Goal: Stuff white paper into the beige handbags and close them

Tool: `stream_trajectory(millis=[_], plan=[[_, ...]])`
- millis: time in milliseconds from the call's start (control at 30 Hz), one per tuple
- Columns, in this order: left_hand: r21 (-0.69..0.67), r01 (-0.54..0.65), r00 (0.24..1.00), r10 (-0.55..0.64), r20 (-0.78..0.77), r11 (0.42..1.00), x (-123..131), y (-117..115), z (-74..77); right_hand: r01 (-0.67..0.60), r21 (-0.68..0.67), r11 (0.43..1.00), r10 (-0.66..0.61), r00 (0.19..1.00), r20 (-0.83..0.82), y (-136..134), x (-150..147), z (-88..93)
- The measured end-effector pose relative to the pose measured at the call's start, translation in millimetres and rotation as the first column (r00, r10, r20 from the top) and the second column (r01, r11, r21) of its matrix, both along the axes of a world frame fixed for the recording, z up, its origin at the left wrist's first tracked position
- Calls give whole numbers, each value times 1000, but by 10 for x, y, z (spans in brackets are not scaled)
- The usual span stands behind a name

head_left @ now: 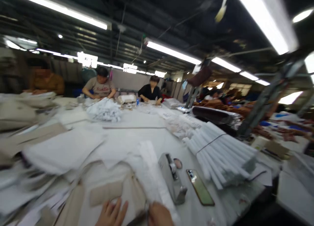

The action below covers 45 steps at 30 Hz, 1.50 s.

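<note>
The left hand (111, 215) lies low at the near edge of the view, palm down, fingers spread and pointing away from the body. It rests flat on a beige cloth (134, 195), and its fingertips reach the lower edge of a beige patch (105, 193) that lies on the cloth. The right hand (159, 216) sits just beside it, to the right, with only the curled knuckles in view. Something thin and dark shows between the two hands, but blur hides whether the right hand grips it. The hands are close together but not touching.

A white strip (152, 170) runs from the right hand away across the table (137, 121), along the right edge of the cloth. Just right of the strip stands a grey tape dispenser (171, 178), and beyond that lies a phone (200, 186), flat, near the table's right edge. A tied bundle (220, 151) of white rolls lies further right, slanting toward that edge.

To the left, loose white and beige sheets (61, 151) overlap in heaps up to the cloth, leaving little bare surface. The barest stretch of table is straight ahead, past the strip. Three people (100, 87) sit at the far side, well apart from the hands, with a white heap (104, 110) in front of them
</note>
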<state>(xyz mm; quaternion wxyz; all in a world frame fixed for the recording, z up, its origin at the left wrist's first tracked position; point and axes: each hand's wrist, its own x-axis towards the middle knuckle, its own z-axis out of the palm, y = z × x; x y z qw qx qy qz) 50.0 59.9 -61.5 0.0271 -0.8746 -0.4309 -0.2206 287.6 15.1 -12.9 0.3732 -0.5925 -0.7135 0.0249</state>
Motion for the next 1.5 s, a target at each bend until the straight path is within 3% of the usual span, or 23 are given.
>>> stream_trajectory(millis=[67, 133, 233, 367, 567, 767, 900, 1100, 1233, 1300, 1400, 1500], plan=[[-270, 38, 958, -113, -265, 962, -194, -138, -132, 32, -51, 998, -25, 990, 139, -142, -93, -167], [-354, 27, 942, -142, -303, 935, -280, -172, -157, 34, -22, 999, -26, 949, 313, -204, -117, -174], [-350, 36, 952, -139, -273, 936, -279, -135, -103, -178, 38, 983, 139, 871, 472, -179, -165, -51], [-334, 64, 967, -142, -212, 940, -257, -126, -57, -471, 95, 877, 317, 715, 623, -14, -358, 13], [-361, 86, 970, -161, -181, 929, -273, -124, -50, -581, 148, 800, 353, 656, 667, 247, -476, 13], [-368, 83, 973, -156, -172, 926, -252, -88, -62, -635, 143, 759, 356, 588, 726, 226, -462, 64], [-375, 87, 978, -150, -144, 923, -260, -58, -95, -616, 143, 775, 332, 589, 737, 221, -511, 158], [-308, 0, 980, -62, -190, 952, -225, -21, -198, -598, 207, 774, 389, 707, 590, 227, -606, 192], [-213, -21, 962, -38, -269, 977, -181, -68, -301, -578, 65, 813, 470, 718, 513, 213, -485, 109], [-153, -17, 960, -26, -278, 988, -184, -84, -337, -533, 10, 846, 478, 767, 429, 259, -316, 66], [-90, 7, 973, -27, -230, 996, -248, -59, -352, -305, 62, 950, 265, 898, 351, 434, -20, -82], [-10, 69, 991, -70, -119, 998, -381, 31, -326, -44, 63, 997, 15, 916, 400, 625, 156, -390]])
